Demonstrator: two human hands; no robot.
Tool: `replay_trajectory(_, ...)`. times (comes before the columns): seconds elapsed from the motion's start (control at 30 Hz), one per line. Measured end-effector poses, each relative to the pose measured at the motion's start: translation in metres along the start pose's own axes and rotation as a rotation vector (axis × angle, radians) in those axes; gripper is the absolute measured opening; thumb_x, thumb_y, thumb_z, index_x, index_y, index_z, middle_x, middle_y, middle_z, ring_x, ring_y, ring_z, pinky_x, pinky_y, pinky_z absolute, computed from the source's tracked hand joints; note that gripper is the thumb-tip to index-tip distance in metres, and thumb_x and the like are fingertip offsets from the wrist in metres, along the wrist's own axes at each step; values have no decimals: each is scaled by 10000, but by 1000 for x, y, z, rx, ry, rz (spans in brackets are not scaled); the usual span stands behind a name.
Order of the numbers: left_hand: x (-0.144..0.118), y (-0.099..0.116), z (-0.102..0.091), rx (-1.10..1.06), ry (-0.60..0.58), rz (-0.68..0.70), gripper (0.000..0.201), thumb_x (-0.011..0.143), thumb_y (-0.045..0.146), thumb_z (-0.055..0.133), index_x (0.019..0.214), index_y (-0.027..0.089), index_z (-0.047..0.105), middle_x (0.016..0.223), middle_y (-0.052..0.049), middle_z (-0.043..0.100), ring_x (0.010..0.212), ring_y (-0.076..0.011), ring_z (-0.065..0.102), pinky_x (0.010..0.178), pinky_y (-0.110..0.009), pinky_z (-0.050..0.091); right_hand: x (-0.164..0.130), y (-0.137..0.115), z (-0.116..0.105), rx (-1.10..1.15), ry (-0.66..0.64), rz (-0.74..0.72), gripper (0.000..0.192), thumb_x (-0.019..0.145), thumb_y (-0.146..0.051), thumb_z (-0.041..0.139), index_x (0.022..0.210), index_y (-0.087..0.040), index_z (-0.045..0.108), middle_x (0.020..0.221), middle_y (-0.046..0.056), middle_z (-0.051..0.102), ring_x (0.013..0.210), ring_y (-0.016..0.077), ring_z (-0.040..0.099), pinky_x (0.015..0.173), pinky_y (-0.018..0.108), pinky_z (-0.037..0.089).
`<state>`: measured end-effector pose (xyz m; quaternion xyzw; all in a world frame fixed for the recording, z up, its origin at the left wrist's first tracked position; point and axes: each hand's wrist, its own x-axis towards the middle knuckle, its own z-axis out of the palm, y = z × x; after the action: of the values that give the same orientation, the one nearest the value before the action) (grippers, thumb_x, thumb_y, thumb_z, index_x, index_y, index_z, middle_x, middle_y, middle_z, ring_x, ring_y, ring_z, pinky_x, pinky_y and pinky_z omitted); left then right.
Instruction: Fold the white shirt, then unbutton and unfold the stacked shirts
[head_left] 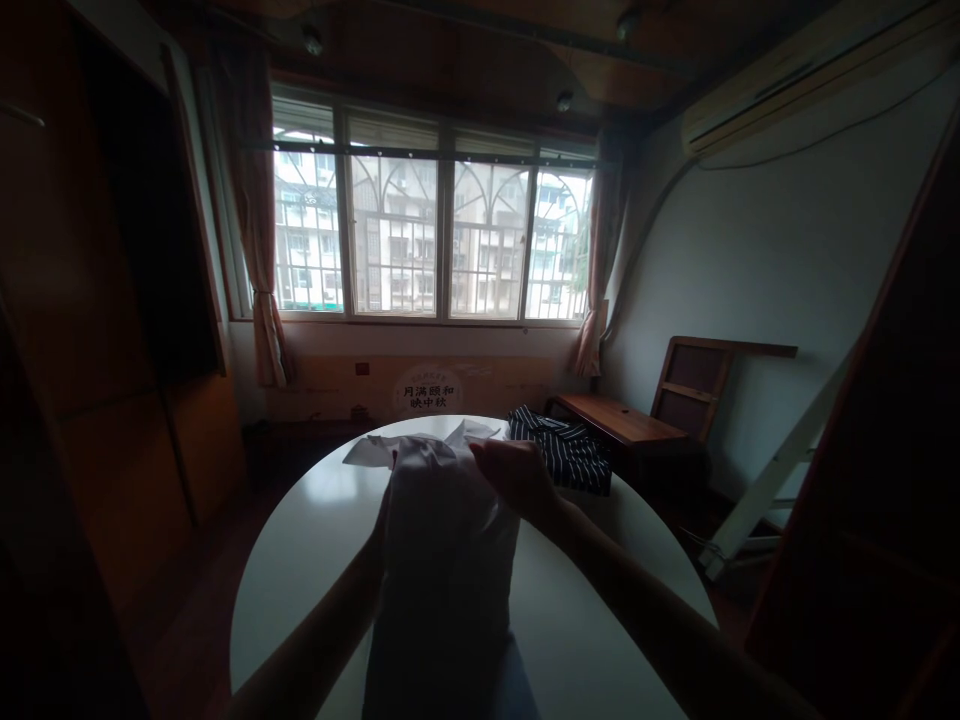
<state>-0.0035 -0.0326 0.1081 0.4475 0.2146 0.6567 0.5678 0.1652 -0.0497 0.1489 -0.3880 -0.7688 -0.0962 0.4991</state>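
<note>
A white cloth garment (450,540), apparently a shirt, is held up in front of me above the round table (300,560). Its lower part hangs down toward me in shadow. Loose white flaps (369,450) stick out at its far end. My right hand (517,478) is closed on the garment's upper right edge, thumb and fingers pinched together. At the left edge my left hand (386,500) grips the cloth, its fingers mostly hidden behind it. A black, white-striped garment (566,450) lies folded on the table, just beyond my right hand.
Behind the table a printed cardboard panel (480,378) stands beneath the window (435,230). At right are a low wooden table (619,418), a wooden frame (686,385) and a white ladder-like stand (772,490). Tall cabinets (120,440) line the left.
</note>
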Motion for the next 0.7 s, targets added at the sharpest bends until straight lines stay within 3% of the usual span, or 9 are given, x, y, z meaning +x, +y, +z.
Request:
replay_trajectory(0.13,8,14,-14,-200,-186,-303,509,784,564,450,980,131,634,630,-40,576,630,-163,556,592,-272,442,-22,33,-1,-88,-43,155,470,826,-369,435,416,-156,348,399,-66,235,400,39,225,407,191,183)
replay_trajectory(0.23,17,13,-16,-260,-202,-375,416,756,469,558,1059,186,597,636,16,551,571,-87,507,596,-214,418,-33,40,7,-109,-150,231,453,823,-373,435,433,-143,433,395,-58,282,392,42,259,405,185,183)
replay_trajectory(0.4,19,-24,-29,240,-189,-480,375,627,327,704,949,156,617,791,-14,612,729,-123,555,671,-227,402,-45,36,21,-144,-432,221,303,808,-363,480,644,-151,623,450,-27,463,427,72,414,460,190,249)
replay_trajectory(0.57,12,-60,-69,702,-131,-433,542,531,437,717,932,99,581,973,-115,613,932,-253,548,778,-326,414,-58,59,15,-144,-438,254,338,823,-393,469,655,-138,615,527,-3,532,487,92,467,493,198,283)
replay_trajectory(0.63,8,-69,-78,759,-145,-486,619,522,484,704,980,97,550,1027,-138,594,940,-267,552,772,-341,423,-65,70,13,-135,-452,245,363,810,-431,484,637,-134,600,534,-5,529,493,92,457,491,198,285)
replay_trajectory(0.7,4,-77,-81,758,-235,-542,636,525,488,701,1000,100,534,1005,-128,599,906,-257,567,751,-332,432,-73,76,15,-130,-479,212,352,780,-460,524,657,-138,596,566,-1,547,517,98,465,500,201,297)
